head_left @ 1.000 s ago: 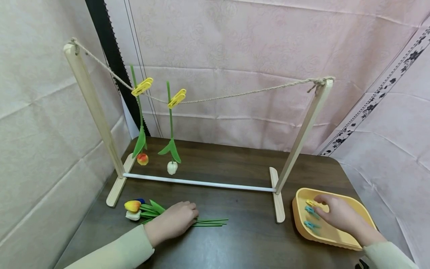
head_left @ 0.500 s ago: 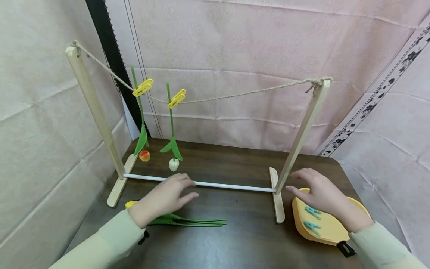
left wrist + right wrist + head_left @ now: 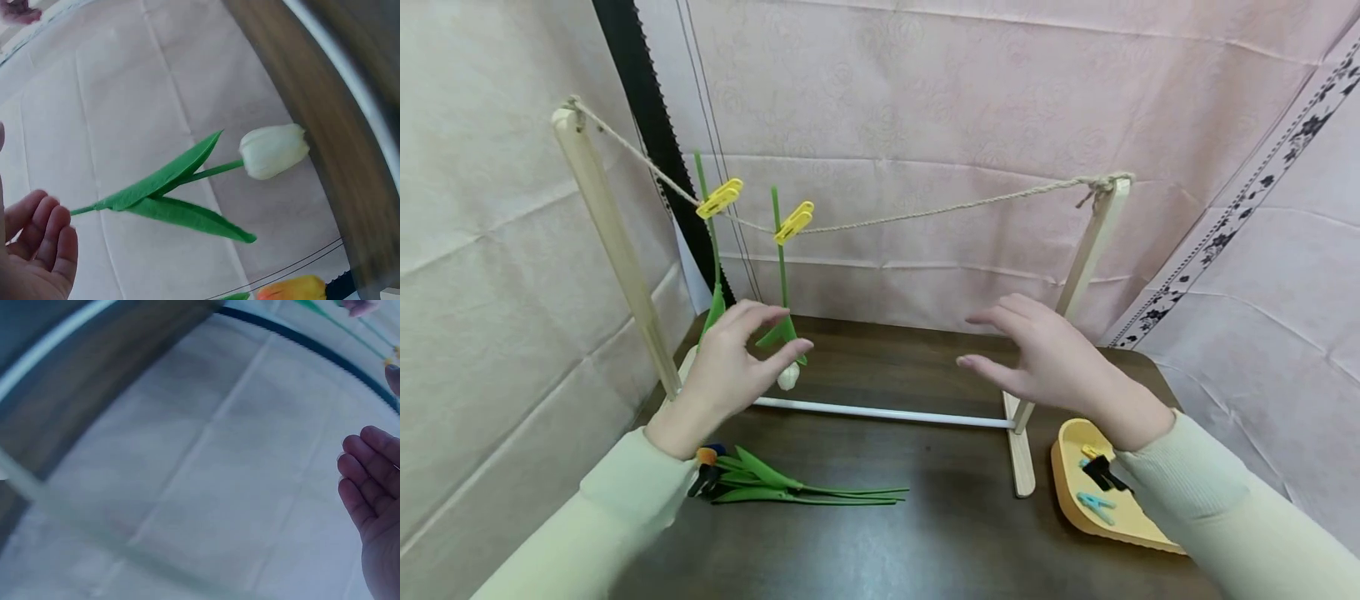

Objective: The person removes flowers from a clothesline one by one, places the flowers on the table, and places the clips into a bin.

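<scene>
My left hand [image 3: 722, 371] is raised in front of a hanging white tulip [image 3: 274, 152], thumb and fingers apart, with nothing between them. In the left wrist view its fingers lie close to the tulip's green stem; I cannot tell whether they touch. My right hand [image 3: 1048, 362] hovers before the right post [image 3: 1093, 233], its fingers spread from the thumb and holding nothing. Two yellow clothespins [image 3: 721, 198] clip the stems to a sagging rope [image 3: 940, 213]. An orange-yellow tulip [image 3: 292, 289] hangs further left, its bloom hidden by my left hand in the head view.
Several tulips [image 3: 820, 492] lie on the dark table [image 3: 880, 550], blooms partly covered by my left sleeve. A yellow tray [image 3: 1064, 492] at the right holds blue clothespins [image 3: 1096, 505] and a yellow clothespin [image 3: 1090, 451]. A white bar [image 3: 887, 412] joins the wooden stand's feet.
My left hand has left the lying tulips and risen toward the hanging ones. My right hand has come out of the tray and moved up and left, without a clothespin.
</scene>
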Motion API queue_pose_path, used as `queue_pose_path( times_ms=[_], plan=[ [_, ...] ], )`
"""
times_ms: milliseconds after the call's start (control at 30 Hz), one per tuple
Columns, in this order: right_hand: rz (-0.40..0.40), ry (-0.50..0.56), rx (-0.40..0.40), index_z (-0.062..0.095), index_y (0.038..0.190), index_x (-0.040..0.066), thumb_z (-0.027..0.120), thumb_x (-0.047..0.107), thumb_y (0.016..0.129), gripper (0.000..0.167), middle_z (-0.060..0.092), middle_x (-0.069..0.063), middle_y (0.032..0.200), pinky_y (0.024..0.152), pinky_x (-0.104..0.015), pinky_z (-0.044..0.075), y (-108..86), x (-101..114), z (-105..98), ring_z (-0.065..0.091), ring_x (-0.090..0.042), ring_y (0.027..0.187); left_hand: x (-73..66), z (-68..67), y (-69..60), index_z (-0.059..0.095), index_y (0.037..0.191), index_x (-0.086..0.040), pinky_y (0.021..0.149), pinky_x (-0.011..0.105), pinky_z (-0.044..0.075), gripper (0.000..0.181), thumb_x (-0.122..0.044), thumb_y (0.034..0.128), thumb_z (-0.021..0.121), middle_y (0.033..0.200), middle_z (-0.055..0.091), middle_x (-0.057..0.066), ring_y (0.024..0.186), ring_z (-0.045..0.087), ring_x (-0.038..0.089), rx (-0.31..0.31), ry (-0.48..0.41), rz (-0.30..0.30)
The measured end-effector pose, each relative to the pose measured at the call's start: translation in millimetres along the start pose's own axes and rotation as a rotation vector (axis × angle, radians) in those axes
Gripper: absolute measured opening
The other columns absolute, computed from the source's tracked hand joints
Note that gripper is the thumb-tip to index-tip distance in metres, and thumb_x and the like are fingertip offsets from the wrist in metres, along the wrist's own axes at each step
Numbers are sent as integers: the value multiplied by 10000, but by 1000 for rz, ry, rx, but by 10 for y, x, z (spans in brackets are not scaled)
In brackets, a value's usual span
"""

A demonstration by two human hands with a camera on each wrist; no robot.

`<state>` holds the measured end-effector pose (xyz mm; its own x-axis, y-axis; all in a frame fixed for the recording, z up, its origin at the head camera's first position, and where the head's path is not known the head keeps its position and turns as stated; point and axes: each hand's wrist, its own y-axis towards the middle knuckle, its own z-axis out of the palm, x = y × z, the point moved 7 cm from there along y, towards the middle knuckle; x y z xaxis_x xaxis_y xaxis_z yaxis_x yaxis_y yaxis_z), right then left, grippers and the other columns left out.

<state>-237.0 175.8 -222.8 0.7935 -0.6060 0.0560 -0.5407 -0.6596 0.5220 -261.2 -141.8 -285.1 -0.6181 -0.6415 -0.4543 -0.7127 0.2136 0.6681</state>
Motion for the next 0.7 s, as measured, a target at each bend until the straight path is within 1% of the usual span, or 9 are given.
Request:
queue_pose_path(
  times_ms=[100, 167, 300, 400, 533, 600, 700],
  plan=[
    [-40, -14, -20, 660, 1142, 77, 723, 409, 840, 453, 632, -33, 1070, 911, -369, 442, 260, 116, -73, 577, -192, 1013, 44, -44, 73, 676, 1131, -63, 792, 383, 491, 460, -373, 810, 790, 1049, 627, 46, 939, 589, 195, -48, -17, -20],
    [-81, -14, -49, 660, 1143, 71, 719, 404, 844, 452, 634, -41, 1058, 901, -375, 438, 422, 203, -119, 571, -202, 994, 77, -56, 110, 672, 1131, -58, 820, 386, 484, 469, -384, 813, 785, 1050, 622, 32, 962, 586, 195, -66, -28, -46],
    [-178, -29, -125, 664, 1118, 56, 727, 378, 840, 429, 649, -60, 1013, 876, -389, 443, 723, 400, -187, 574, -234, 941, 142, -48, 165, 655, 1170, -44, 840, 381, 460, 522, -407, 814, 776, 1079, 610, 48, 993, 564, 199, -80, -40, -94],
    [-226, -51, -179, 664, 1101, 40, 730, 362, 843, 418, 660, -78, 1012, 869, -403, 460, 929, 514, -204, 591, -257, 937, 188, -28, 197, 633, 1216, -41, 848, 393, 453, 572, -432, 820, 763, 1116, 596, 83, 1015, 554, 213, -84, -45, -136],
    [-242, -93, -220, 656, 1104, 8, 715, 343, 863, 417, 656, -99, 998, 813, -397, 475, 1176, 586, -191, 582, -268, 903, 240, -16, 242, 618, 1242, -46, 869, 409, 458, 579, -452, 845, 730, 1145, 584, 98, 1041, 559, 228, -91, -54, -178],
    [-231, -125, -215, 651, 1110, -4, 694, 349, 880, 423, 650, -105, 992, 817, -390, 470, 1290, 593, -169, 572, -270, 898, 257, -12, 262, 622, 1235, -43, 864, 411, 464, 543, -432, 867, 711, 1136, 588, 95, 1037, 564, 232, -92, -66, -187],
    [-202, -159, -191, 644, 1120, -9, 675, 372, 893, 445, 649, -111, 1022, 872, -384, 464, 1447, 585, -121, 578, -274, 946, 263, 0, 286, 633, 1213, -33, 836, 407, 479, 474, -382, 897, 691, 1110, 598, 93, 1012, 575, 235, -90, -82, -188]
  ],
)
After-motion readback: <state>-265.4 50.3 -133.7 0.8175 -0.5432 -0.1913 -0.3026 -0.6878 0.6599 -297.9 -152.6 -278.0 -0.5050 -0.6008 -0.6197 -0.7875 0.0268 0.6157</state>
